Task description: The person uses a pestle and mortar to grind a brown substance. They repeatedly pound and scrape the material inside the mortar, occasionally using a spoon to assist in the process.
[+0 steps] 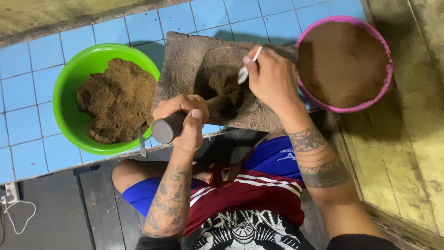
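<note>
My left hand (185, 118) grips a dark stone pestle (169, 127) whose far end rests in the hollow of a grey stone mortar slab (185, 65). A lump of brown powder (226, 83) lies in that hollow. Above the hollow, my right hand (270, 78) holds a white spoon (247, 67), with the bowl of the spoon touching the brown powder. Both forearms are tattooed.
A green bowl (64, 92) at the left holds coarse brown powder, with a metal spoon (142, 141) at its near rim. A pink-rimmed sieve (344, 109) at the right holds fine brown powder. Blue tiles lie under them; yellow planks run along the right. My knees are below.
</note>
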